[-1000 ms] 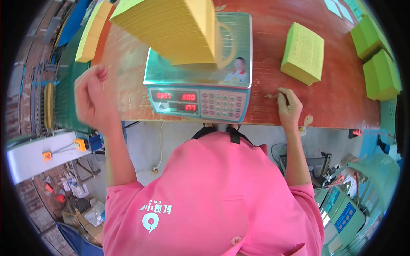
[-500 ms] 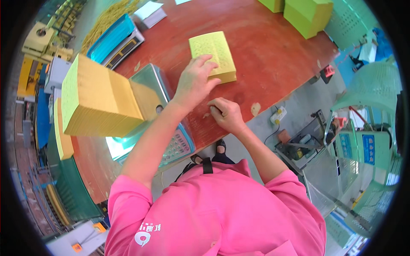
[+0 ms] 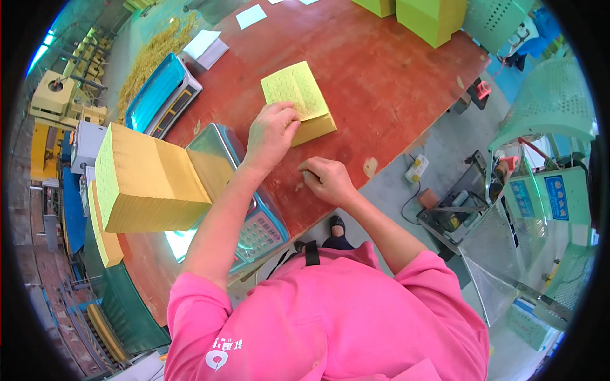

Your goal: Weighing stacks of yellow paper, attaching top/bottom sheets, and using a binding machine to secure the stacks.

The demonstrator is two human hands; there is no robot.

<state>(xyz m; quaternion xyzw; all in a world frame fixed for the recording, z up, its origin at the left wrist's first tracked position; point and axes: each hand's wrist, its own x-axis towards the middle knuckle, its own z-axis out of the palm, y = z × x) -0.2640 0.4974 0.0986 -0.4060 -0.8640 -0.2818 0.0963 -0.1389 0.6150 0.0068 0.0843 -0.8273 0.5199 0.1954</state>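
Note:
A squat stack of yellow paper sheets point(image 3: 297, 86), with an embossed pattern on top, lies on the red table. My left hand point(image 3: 273, 132) is at its near left corner, fingers bent and closed over the edge of the upper sheets. The top sheet looks slightly raised from the block below. Just nearer to me, my right hand point(image 3: 329, 181) hovers over the table's front part, its fingers curled and thumb pressed in. What that hand holds, if anything, is hidden. A tall stack of yellow paper point(image 3: 155, 178) rests on a scale point(image 3: 254, 232) to the left.
The red table point(image 3: 381, 82) carries a second scale with a blue tray point(image 3: 159, 95), white papers point(image 3: 206, 49) and more yellow stacks point(image 3: 432, 22) at the far right. A power strip point(image 3: 416, 168) and a green perforated chair point(image 3: 546, 111) stand off the right edge.
My left hand has gone from spread fingers on the stack's top to closing at its near left corner. My right hand stays curled. The whole view has shifted slightly.

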